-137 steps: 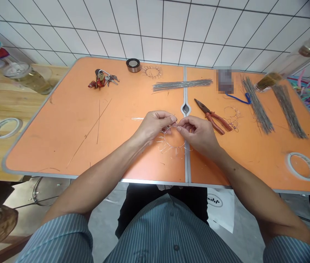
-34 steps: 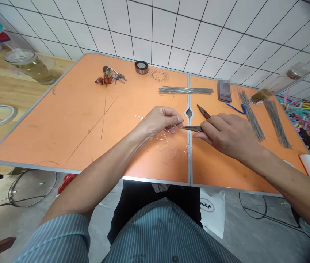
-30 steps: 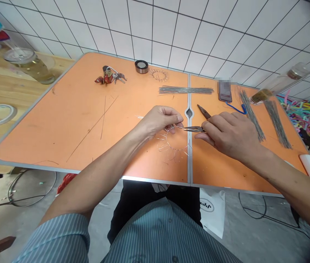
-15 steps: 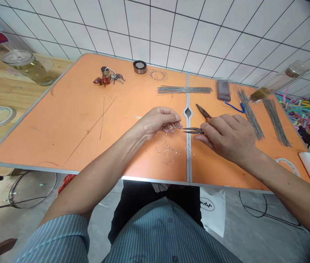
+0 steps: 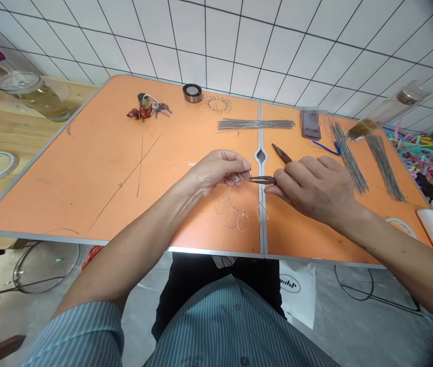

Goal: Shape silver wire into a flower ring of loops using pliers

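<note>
Here, left hand (image 5: 218, 169) pinching, right (image 5: 315, 189) clasping pliers (image 5: 264, 180)

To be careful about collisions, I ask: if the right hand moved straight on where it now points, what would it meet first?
Leading with the held pliers, the right hand would probably meet the wire ring, then the left hand; exact depth is unclear.

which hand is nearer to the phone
Right. The right hand, holding pliers, is on the person's side of the phone, almost directly below it in view; the left hand, pinching the wire ring, is farther off leftward.
</note>
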Demonstrator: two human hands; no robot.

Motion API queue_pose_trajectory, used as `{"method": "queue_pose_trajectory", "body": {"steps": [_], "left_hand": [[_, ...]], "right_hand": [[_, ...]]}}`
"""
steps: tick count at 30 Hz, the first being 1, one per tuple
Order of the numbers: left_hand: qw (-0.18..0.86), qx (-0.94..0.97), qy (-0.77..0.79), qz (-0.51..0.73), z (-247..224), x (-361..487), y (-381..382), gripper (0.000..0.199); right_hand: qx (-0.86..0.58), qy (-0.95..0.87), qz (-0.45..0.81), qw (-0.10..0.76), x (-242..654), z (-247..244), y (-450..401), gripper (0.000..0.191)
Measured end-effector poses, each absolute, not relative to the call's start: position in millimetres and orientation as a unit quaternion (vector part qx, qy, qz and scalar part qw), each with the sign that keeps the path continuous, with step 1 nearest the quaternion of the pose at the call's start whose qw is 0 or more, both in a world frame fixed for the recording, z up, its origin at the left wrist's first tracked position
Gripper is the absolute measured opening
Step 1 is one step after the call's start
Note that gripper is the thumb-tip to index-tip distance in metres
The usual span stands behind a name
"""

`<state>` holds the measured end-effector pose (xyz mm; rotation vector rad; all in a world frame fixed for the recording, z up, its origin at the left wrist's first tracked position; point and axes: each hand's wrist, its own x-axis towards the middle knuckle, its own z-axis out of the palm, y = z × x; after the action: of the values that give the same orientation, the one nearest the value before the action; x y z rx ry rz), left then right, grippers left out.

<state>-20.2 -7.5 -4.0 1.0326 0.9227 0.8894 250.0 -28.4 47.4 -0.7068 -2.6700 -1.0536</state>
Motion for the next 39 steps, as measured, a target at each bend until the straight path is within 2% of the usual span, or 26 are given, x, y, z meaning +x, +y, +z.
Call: {"method": "queue_pose_trajectory", "body": {"steps": [10, 21, 26, 33, 39], "left_hand": [[0.678, 0.470, 0.411, 0.389, -1.0, -19.8, -8.8, 0.019], [0.680, 0.472, 0.406, 0.387, 0.5, -19.9, -9.4, 0.020], [0.680, 0.479, 0.402, 0.384, 0.3, -20.3, -9.7, 0.020], [0.682, 0.484, 0.395, 0.379, 1.7, -20.1, -10.3, 0.019], [0.666, 0.496, 0.400, 0.387, -0.1, -20.1, -10.1, 0.019]], "right_hand": [[-0.234, -0.905, -0.350, 0.055, 248.2, 56.5, -25.7, 0.060], [-0.209, -0.914, -0.339, 0.081, 253.6, 55.1, -24.1, 0.055], [-0.204, -0.920, -0.329, 0.065, 254.1, 57.6, -21.8, 0.057], [-0.183, -0.929, -0.303, 0.110, 258.5, 55.8, -18.0, 0.053], [-0.216, -0.928, -0.294, 0.077, 259.5, 53.2, -17.9, 0.056]]}}
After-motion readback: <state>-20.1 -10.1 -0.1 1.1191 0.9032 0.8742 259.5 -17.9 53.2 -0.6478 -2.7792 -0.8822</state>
